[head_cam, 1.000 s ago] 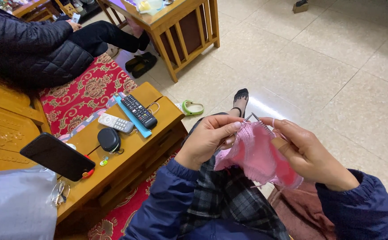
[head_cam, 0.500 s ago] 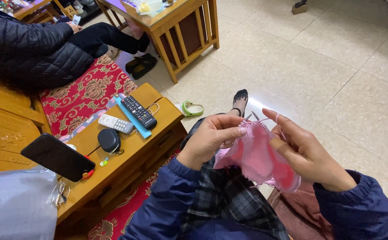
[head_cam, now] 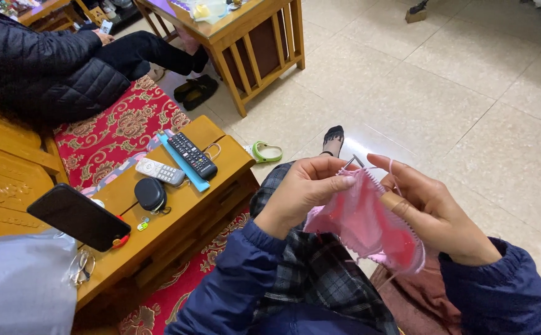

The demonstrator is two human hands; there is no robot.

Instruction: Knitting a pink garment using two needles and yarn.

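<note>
Tiled floor (head_cam: 469, 111) (pale), wooden table (head_cam: 177, 205) beside.

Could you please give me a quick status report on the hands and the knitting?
Left hand and right hand both gripping pink knitting at the needle tips. Yarn strand looped over right forefinger. Nothing obstructing; wooden side table off to the left.

Black remote (head_cam: 192, 155), white remote (head_cam: 160, 170), phone (head_cam: 79, 217) on wooden table (head_cam: 221, 146).

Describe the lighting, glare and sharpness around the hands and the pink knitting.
Head view: soft, even indoor light; a pale glare patch on the floor tiles behind the needle tips; pink knitting, left hand and right hand sharp, no motion blur.
</note>
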